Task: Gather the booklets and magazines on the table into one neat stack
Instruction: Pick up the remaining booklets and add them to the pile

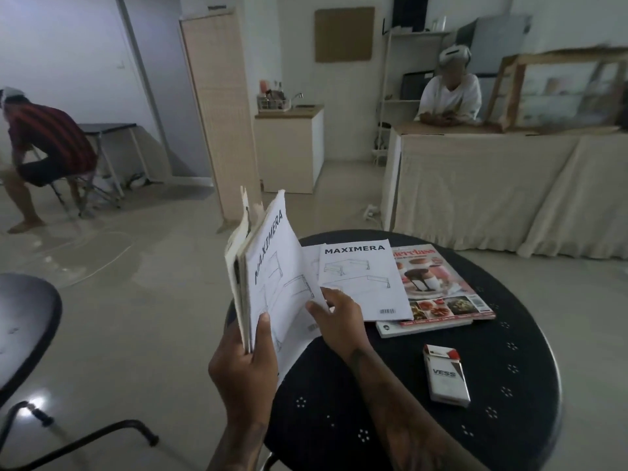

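My left hand grips the lower edge of a bundle of booklets held nearly upright over the left rim of the round black table; its front sheet reads MAXIMERA. My right hand pinches the right edge of that front booklet. On the table, a second MAXIMERA booklet lies flat, overlapping a colourful food magazine. Under the magazine, the edge of another booklet shows.
A white and red cigarette pack lies on the table near my right forearm. A black chair stands at the left. One person sits at the far left, another behind a cloth-covered counter at the back right.
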